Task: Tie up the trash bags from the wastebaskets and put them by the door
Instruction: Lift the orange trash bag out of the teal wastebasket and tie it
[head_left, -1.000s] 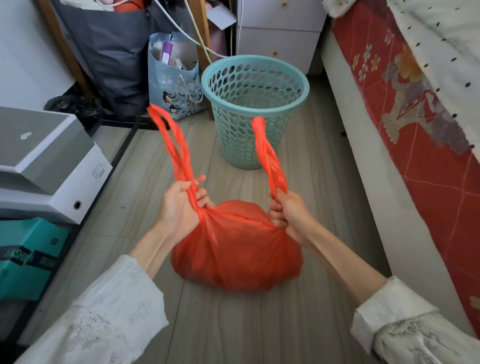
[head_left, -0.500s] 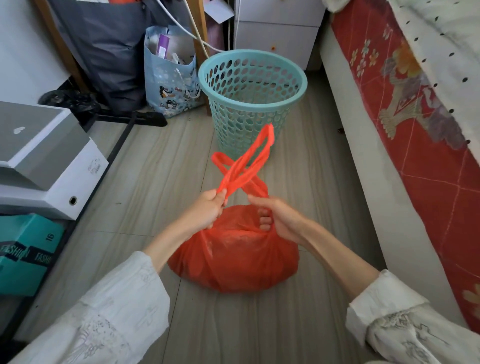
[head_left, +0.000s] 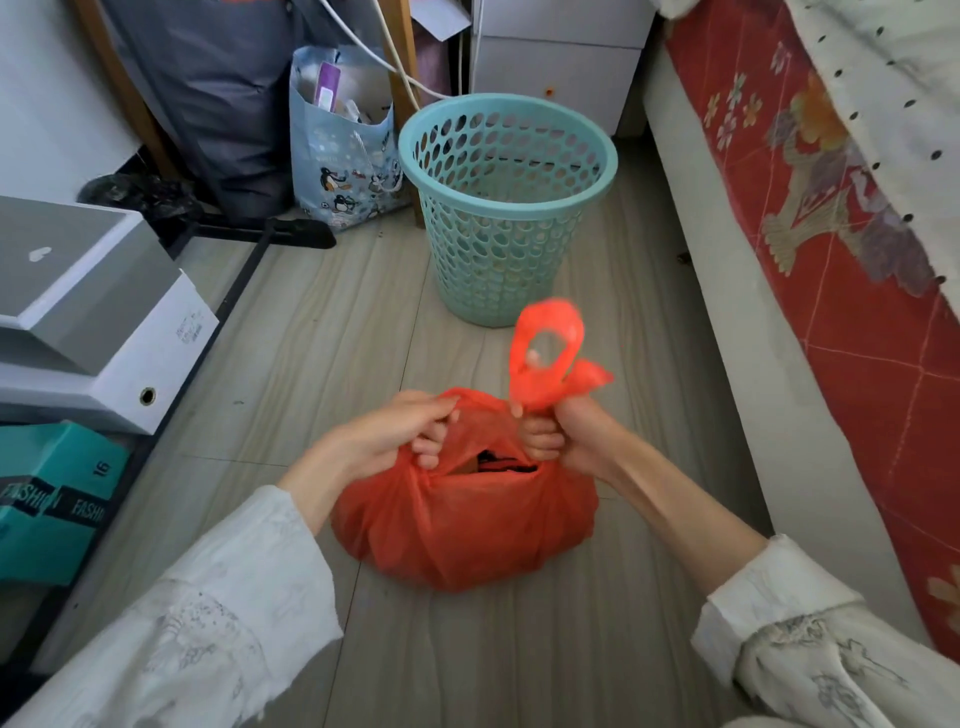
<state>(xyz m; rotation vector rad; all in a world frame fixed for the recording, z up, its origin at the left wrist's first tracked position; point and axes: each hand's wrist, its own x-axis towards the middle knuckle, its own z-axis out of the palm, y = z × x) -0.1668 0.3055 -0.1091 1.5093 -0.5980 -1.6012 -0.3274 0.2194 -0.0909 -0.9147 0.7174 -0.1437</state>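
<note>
Red trash bag (head_left: 462, 525) is sitting on the floor (head_left: 322, 332), centre-frame, just in front of the person and near the teal wastebasket (head_left: 506, 208), not touching it. Bag is bulging; a small gap is showing at its top btwn the two hands, w/ dark contents visible inside.

Left hand (head_left: 384, 441) is gripping the gathered plastic at the bag's top-left; fingers (head_left: 434, 441) are curled round the material, clamped on it. Right hand (head_left: 576, 436) is gripping the top-right; its fingers are curled and clamped on the bunched plastic. One handle loop (head_left: 545, 348) is standing up above the right hand, slightly blurred. Cannot tell whether a knot is formed yet.

Wastebasket is standing upright on the floor, w/ no liner showing through its perforated wall. Behind it, to the left: a light-blue gift bag (head_left: 343, 150) w/ penguin print, beside a dark grey bag (head_left: 218, 93). Left edge: a grey-and-white box (head_left: 104, 322) is lying above a teal box (head_left: 52, 499). Right side: bed (head_left: 841, 208) w/ a red patterned cover is running along the frame. White sleeves are covering both forearms.
</note>
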